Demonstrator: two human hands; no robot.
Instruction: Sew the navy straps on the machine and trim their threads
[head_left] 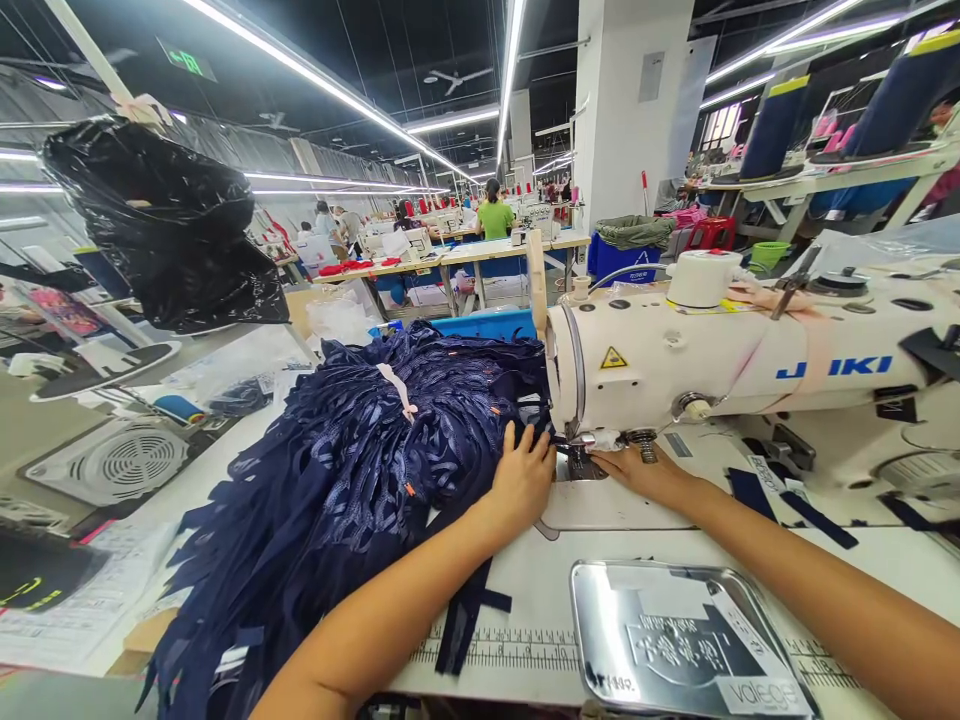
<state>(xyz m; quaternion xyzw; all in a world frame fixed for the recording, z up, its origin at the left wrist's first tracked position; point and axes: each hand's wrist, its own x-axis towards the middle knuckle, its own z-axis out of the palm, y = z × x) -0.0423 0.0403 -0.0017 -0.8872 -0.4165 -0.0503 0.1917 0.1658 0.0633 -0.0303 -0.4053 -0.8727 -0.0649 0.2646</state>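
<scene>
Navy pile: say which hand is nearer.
Left. The left hand is at the right edge of the navy pile; the right hand is farther right, under the machine head.

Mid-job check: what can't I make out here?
Head view, right hand: fingertips partly hidden by the machine.
Head view, black bag: contents hidden by its plastic.
Head view, machine's far end: cut off by right edge.
Head view, paper: print too blurred.
</scene>
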